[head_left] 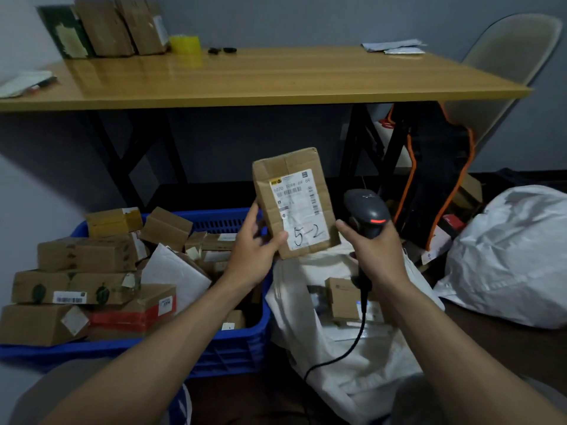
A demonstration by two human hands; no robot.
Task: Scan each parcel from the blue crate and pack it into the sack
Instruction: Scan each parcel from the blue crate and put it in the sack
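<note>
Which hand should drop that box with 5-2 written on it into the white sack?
Probably the left hand. It already grips the brown cardboard parcel by its lower edge, right above the open white fabric sack. The right hand is busy holding the dark grey corded barcode scanner.

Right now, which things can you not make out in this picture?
Head view only:
- Label on the held parcel: print too small and blurred; only the handwritten "5-2" reads.
- Scanner window: faces away.
- Open sack contents: mostly hidden by right hand.
- Blue crate bottom: covered by parcels.

Parcel [294, 202] label [296, 210] bears handwritten "5-2".
</note>
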